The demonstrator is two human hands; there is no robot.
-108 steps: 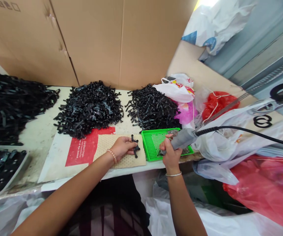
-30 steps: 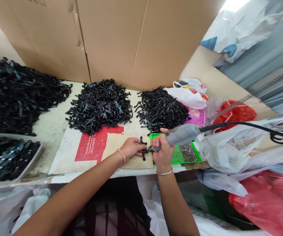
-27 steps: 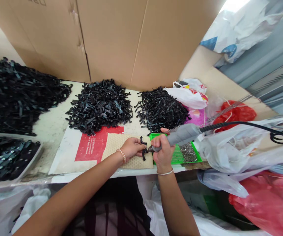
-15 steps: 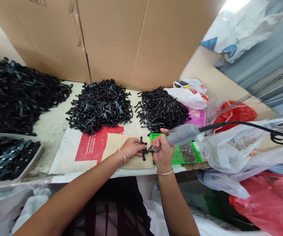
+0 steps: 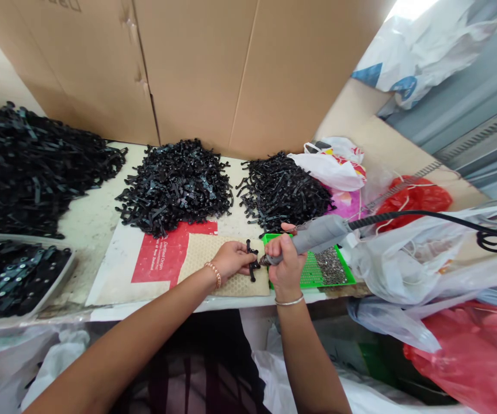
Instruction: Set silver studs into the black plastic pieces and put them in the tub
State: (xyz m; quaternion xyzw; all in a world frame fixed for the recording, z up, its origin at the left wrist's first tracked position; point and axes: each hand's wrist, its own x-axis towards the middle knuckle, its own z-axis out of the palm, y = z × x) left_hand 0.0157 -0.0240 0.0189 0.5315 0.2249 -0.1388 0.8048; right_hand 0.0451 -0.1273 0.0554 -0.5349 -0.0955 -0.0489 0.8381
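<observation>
My left hand [image 5: 234,260] pinches a small black plastic part [image 5: 251,270] with knobbed ends over a beige textured mat [image 5: 205,282]. In my right hand [image 5: 288,265] is a grey electric screwdriver [image 5: 321,234], the fingers wrapped round its front end. Its tip points left and meets the black part; the exact contact point is too small to make out. Just behind my right hand lies a green tray [image 5: 311,280] holding many small silvery screws [image 5: 332,267].
Piles of black parts [image 5: 179,184] line the back of the table before a tall cardboard box [image 5: 197,75]. A white tub [image 5: 69,267] of black pieces stands at left. Plastic bags [image 5: 404,259] crowd the right, where the screwdriver's black cord [image 5: 404,215] runs across.
Both hands stay nearly in place, still on the black part and the screwdriver. The screwdriver has shifted very slightly; nothing was let go.
</observation>
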